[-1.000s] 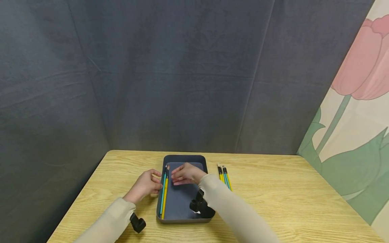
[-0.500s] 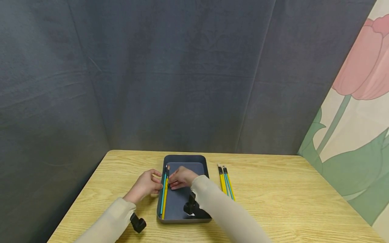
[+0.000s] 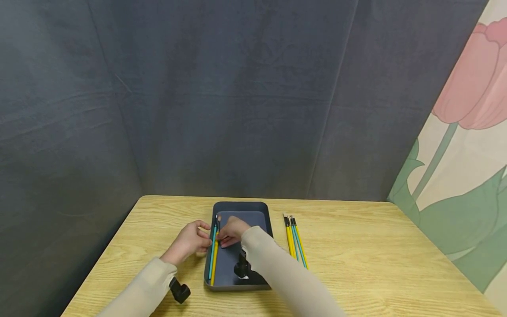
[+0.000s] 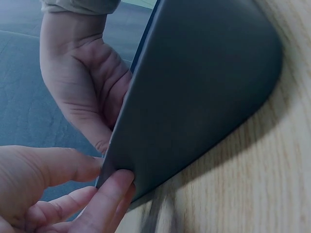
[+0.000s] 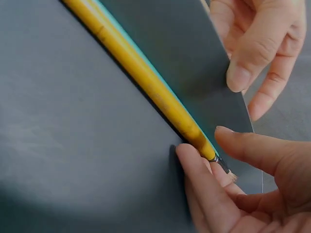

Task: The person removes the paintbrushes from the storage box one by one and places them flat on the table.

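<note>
A shallow dark grey tray [image 3: 240,287] sits on the table. My left hand [image 3: 188,241] pinches its left rim, thumb over the inner side and fingers against the outer wall, as the left wrist view shows. Inside, along that wall, lie a teal paintbrush [image 3: 212,253] and a yellow paintbrush [image 5: 150,92], side by side with bristles toward the far end. My right hand [image 3: 233,230] reaches into the tray at the yellow brush's ferrule end. In the right wrist view, its fingertips touch the yellow handle from one side; the thumb stands slightly apart on the other.
Several more yellow and teal paintbrushes [image 3: 295,240] lie on the wooden table [image 3: 380,255] right of the tray, partly behind the right sleeve. A dark curtain [image 3: 237,97] hangs behind the table. A wall with a painted tulip [image 3: 467,79] stands at the right.
My right hand has moved left across the tray to the yellow paintbrush, uncovering more of the brushes on the table. The left hand and the tray have stayed in place.
</note>
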Demonstrator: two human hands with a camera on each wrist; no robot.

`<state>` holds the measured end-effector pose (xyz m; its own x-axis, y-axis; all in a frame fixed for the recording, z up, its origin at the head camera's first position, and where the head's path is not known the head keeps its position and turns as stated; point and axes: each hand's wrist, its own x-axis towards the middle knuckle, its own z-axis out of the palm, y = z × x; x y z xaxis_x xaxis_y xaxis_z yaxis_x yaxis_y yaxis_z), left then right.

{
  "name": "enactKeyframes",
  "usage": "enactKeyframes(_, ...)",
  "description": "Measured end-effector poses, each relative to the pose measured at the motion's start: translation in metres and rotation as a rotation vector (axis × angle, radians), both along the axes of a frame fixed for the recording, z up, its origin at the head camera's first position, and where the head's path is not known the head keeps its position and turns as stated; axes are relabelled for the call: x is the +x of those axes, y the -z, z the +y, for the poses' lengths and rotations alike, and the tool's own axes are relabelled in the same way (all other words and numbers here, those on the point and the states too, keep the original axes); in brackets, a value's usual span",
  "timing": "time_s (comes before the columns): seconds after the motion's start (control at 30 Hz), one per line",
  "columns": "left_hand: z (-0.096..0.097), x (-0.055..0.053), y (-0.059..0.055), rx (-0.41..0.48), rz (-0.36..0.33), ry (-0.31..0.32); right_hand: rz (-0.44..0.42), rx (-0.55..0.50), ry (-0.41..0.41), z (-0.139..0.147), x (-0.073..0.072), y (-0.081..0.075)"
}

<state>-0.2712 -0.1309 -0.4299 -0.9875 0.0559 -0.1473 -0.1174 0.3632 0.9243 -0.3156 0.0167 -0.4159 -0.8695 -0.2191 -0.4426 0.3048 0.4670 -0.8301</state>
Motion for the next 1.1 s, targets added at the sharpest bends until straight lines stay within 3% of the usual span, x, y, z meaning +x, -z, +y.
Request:
enactKeyframes(0.33,0.0,0.001,-0.003,0.003,0.017,0.025,0.054,0.088,0.014,-0.012,-0.001,0.003)
enactKeyframes(0.87,-0.002,0.001,-0.003,0.001,0.015,0.034,0.07,0.082,0.016,-0.016,0.003,0.003)
enactKeyframes(1.1,0.0,0.001,-0.004,0.002,-0.006,0.011,0.061,0.089,0.018,-0.016,0.001,0.004)
